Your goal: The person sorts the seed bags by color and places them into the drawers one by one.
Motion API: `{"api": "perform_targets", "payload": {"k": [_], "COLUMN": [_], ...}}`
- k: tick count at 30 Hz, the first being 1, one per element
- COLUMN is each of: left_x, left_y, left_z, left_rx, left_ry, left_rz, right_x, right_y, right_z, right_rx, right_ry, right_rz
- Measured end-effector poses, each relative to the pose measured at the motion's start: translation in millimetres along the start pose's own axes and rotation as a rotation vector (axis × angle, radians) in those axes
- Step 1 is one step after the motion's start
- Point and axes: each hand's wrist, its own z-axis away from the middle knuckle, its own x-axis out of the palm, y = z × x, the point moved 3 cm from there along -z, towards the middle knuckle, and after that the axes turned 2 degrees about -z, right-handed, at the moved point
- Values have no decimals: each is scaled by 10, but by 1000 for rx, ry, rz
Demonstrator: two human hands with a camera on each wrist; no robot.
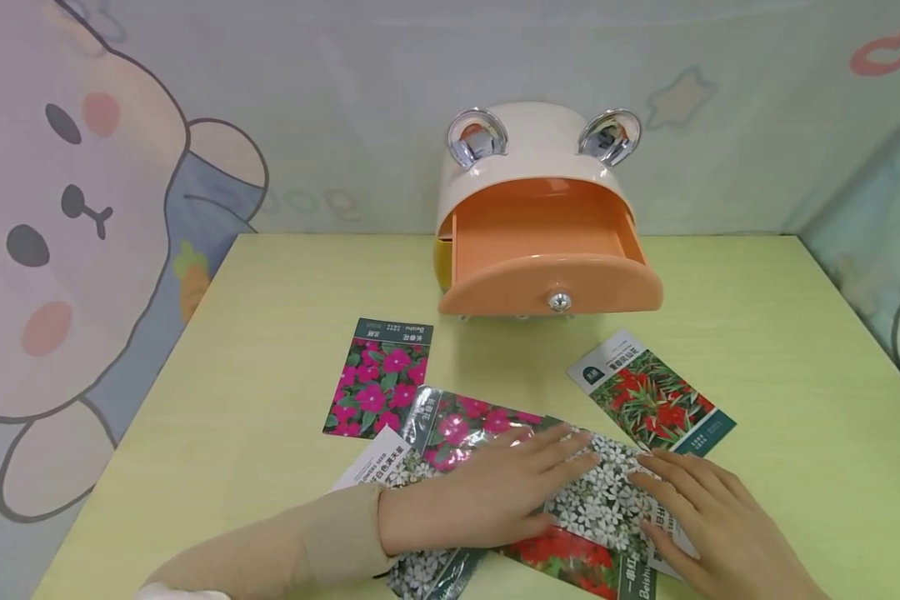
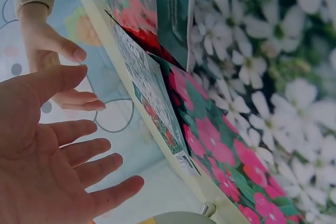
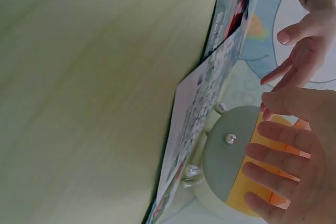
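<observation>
My left hand (image 1: 495, 487) stretches over a group of flower seed packets, fingers straight and slightly spread. In the left wrist view its palm shows bare, with a gap between it and the packets. Beneath it lie a pink-flower packet (image 1: 453, 421), a white-flower packet (image 1: 607, 487) and a red-flower packet (image 1: 570, 560), overlapping. Another white-flower packet (image 1: 420, 571) sticks out under the left forearm. My right hand (image 1: 727, 521) is at the group's right edge, fingers extended and loosely bent, holding nothing. It partly hides one more packet (image 1: 671, 542).
Behind the packets stands a white frog-like drawer box (image 1: 540, 142) with its orange drawer (image 1: 551, 287) pulled out. A separate pink-flower packet (image 1: 378, 379) lies at the left, a red-flower packet (image 1: 656, 396) at the right. A printed cloth (image 1: 345, 108) hangs behind the table (image 1: 270, 375).
</observation>
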Motion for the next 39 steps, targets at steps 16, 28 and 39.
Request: {"api": "perform_targets", "payload": {"k": [16, 28, 39], "left_x": [138, 177, 236], "left_y": [17, 9, 17], "left_z": [-260, -307, -335], "left_rx": [90, 62, 56], "left_ry": [-134, -217, -233], "left_rz": [-98, -125, -130], "right_x": [214, 325, 342], "right_y": [92, 148, 184], "right_z": [176, 228, 228], "right_rx": [-4, 128, 207], "right_ry": [-215, -383, -496], "right_rz": [89, -79, -159]}}
